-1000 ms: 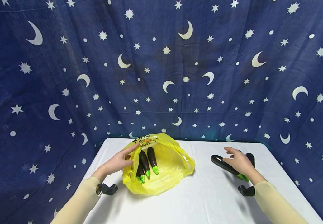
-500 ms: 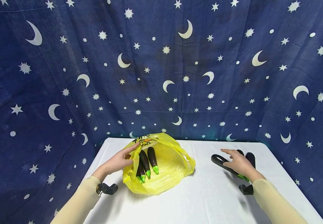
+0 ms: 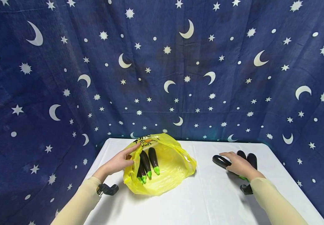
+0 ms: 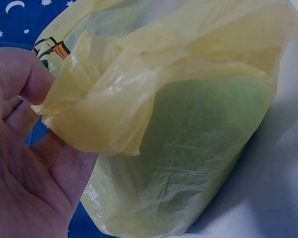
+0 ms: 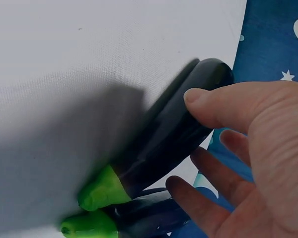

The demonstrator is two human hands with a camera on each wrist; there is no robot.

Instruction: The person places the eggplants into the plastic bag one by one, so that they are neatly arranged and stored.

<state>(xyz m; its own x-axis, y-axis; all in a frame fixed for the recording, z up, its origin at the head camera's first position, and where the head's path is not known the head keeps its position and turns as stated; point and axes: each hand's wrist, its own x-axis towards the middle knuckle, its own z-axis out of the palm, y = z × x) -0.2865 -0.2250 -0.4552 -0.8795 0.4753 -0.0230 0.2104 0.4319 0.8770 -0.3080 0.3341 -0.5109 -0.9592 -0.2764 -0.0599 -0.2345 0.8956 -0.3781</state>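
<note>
A yellow plastic bag (image 3: 170, 179) lies on its side with its mouth toward me. Inside it are three dark eggplants (image 3: 152, 157) with green stem ends. My left hand (image 3: 115, 162) pinches the left rim of the bag's mouth, and the gathered film (image 4: 109, 114) shows in the left wrist view. On the right, my right hand (image 3: 240, 165) is over a glossy dark eggplant (image 3: 220, 161). In the right wrist view its thumb lies across this eggplant (image 5: 161, 134), with the fingertips along the opposite side. A second eggplant (image 5: 151, 213) lies right beside it.
Two more eggplants (image 3: 251, 160) lie just right of my right hand. All stand on a white-covered table (image 3: 184, 203). A dark blue curtain (image 3: 162, 68) with moons and stars hangs close behind and at both sides.
My right hand has lowered onto the leftmost loose eggplant, its thumb and fingers coming down around it. The left hand and the bag have stayed in place.
</note>
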